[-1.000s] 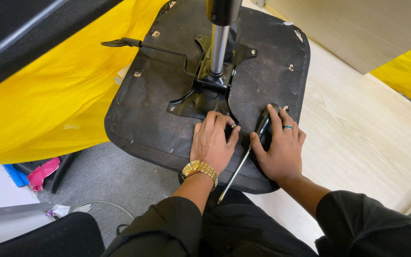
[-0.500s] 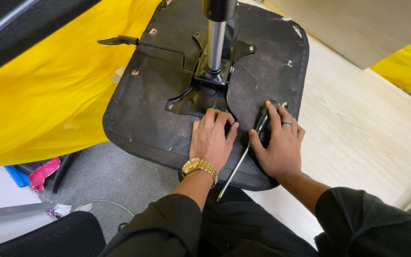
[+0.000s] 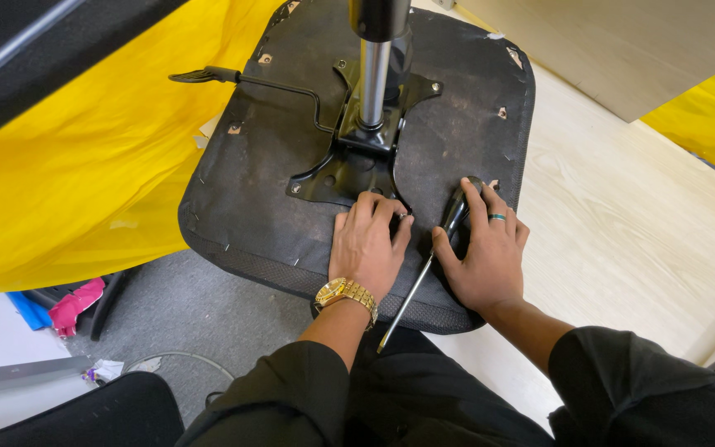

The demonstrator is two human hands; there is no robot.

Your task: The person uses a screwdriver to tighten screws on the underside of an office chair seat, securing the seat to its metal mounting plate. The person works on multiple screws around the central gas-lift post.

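A black chair seat lies upside down, with its black metal mechanism plate and chrome gas column pointing up at me. My left hand, with a gold watch on the wrist, rests flat on the seat, its fingertips curled at the plate's near corner. My right hand, wearing a ring, lies on the seat beside it. A screwdriver with a black handle is tucked between that hand's thumb and index finger. Its thin shaft runs back toward my lap.
A black height lever sticks out left from the plate. Yellow cloth covers the left side, and more shows at the far right. Light wooden flooring lies to the right, grey carpet below the seat. Pink and blue items sit at lower left.
Both hands keep their places on the seat. Only the view has shifted slightly.
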